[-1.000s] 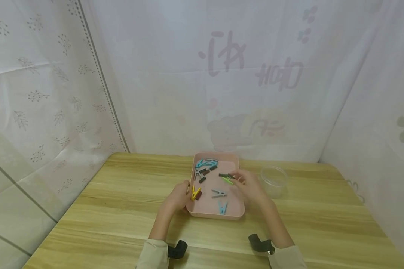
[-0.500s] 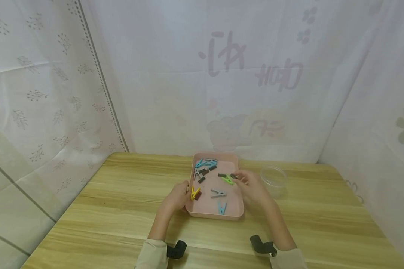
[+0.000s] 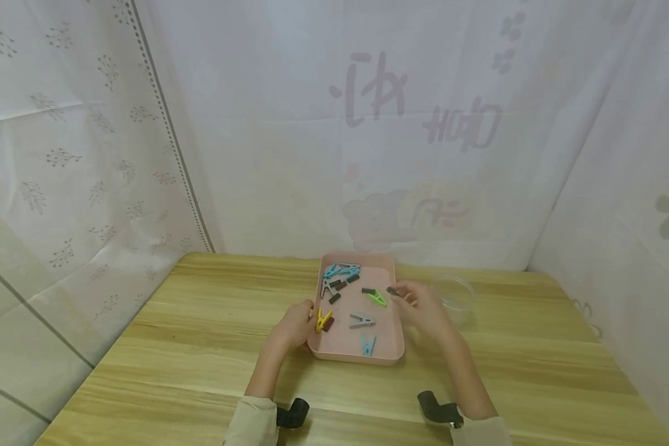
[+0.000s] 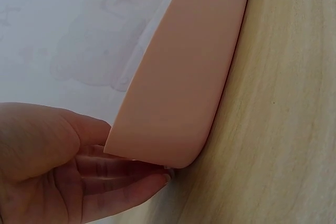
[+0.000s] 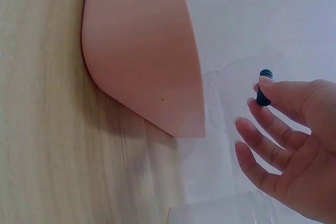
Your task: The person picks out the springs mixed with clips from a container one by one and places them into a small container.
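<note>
My left hand (image 3: 297, 324) grips the left wall of the pink tray (image 3: 357, 358); in the left wrist view, its thumb and fingers lie on either side of the rim. Between thumb and index finger, my right hand (image 5: 294, 135) pinches a small dark green ribbed cylinder (image 5: 264, 88), above the tray's right edge in the head view. Just left of that hand lie a green clothespin (image 3: 377, 298) and a dark cylinder (image 3: 368, 290). A yellow clothespin (image 3: 323, 321) and a reddish-brown cylinder (image 3: 329, 324) are near my left hand.
Blue clothespins (image 3: 341, 271) and several dark cylinders (image 3: 335, 298) crowd the tray's far left. A grey clothespin (image 3: 362, 321) and a light blue clothespin (image 3: 368, 345) lie nearer. Right of the tray stands a clear round container (image 3: 454, 294) on the wooden table (image 3: 535, 359).
My right hand has drawn a little to the right with the ribbed cylinder, away from the green clothespin, which stays in the tray. My left hand keeps its place.
</note>
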`<action>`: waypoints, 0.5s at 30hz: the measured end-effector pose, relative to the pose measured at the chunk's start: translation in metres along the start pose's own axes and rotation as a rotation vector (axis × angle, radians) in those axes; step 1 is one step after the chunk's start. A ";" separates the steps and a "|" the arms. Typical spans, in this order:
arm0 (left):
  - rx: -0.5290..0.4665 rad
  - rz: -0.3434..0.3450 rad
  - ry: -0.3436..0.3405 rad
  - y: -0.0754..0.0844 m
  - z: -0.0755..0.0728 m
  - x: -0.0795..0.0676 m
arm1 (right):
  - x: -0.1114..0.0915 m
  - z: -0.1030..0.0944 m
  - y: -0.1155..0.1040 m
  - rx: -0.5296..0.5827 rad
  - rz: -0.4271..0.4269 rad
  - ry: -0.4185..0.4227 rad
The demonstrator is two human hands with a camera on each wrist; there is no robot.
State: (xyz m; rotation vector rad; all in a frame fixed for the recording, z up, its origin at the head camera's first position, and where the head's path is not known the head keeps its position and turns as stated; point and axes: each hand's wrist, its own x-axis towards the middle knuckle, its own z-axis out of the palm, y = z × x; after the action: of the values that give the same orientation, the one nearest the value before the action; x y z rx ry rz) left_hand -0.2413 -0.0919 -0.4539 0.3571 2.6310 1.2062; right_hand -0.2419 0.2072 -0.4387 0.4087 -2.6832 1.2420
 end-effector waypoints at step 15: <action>0.051 -0.015 0.017 0.002 -0.002 0.000 | -0.004 -0.006 0.001 -0.052 -0.003 0.029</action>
State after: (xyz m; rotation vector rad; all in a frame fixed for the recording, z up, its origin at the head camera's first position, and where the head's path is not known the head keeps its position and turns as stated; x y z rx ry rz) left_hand -0.2420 -0.0920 -0.4514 0.3370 2.6784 1.1449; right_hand -0.2386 0.2129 -0.4365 0.3841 -2.6832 1.1658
